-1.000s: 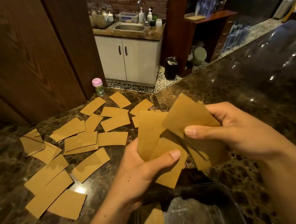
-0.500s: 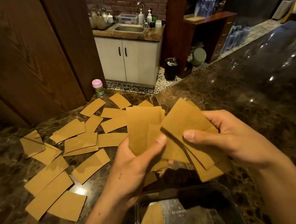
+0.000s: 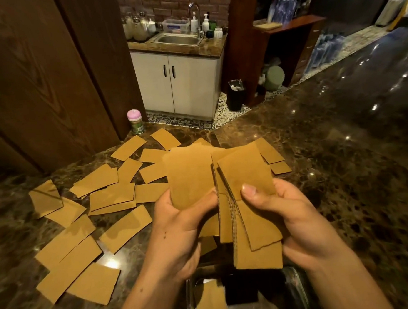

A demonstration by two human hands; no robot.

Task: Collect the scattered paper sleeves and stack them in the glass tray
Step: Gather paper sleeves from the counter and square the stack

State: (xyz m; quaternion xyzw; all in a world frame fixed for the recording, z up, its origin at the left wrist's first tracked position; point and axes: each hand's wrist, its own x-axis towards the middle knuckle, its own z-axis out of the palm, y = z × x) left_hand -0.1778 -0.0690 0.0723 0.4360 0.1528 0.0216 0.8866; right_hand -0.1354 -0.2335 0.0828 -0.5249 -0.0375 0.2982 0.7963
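Observation:
Both hands hold a bunch of brown paper sleeves [image 3: 244, 176] upright above the glass tray [image 3: 297, 288] at the bottom edge. My left hand [image 3: 178, 226] grips the left sleeves, thumb across their front. My right hand [image 3: 293, 215] grips the right sleeves, thumb pressed on the front one. One sleeve lies inside the tray [image 3: 210, 302]. Several more sleeves [image 3: 106, 199] lie scattered on the dark marble counter [image 3: 341, 170] to the left. Two others [image 3: 275, 161] show just behind the held bunch.
A small jar with a pink lid [image 3: 135, 121] stands at the counter's far edge by a wooden panel [image 3: 40, 80]. Beyond the counter are a sink cabinet [image 3: 178, 84], a black bin [image 3: 235, 94] and wooden shelves [image 3: 284, 36].
The fanned sleeves have been drawn together into a tighter, more upright bunch. Both hands have moved closer together and slightly lower over the tray.

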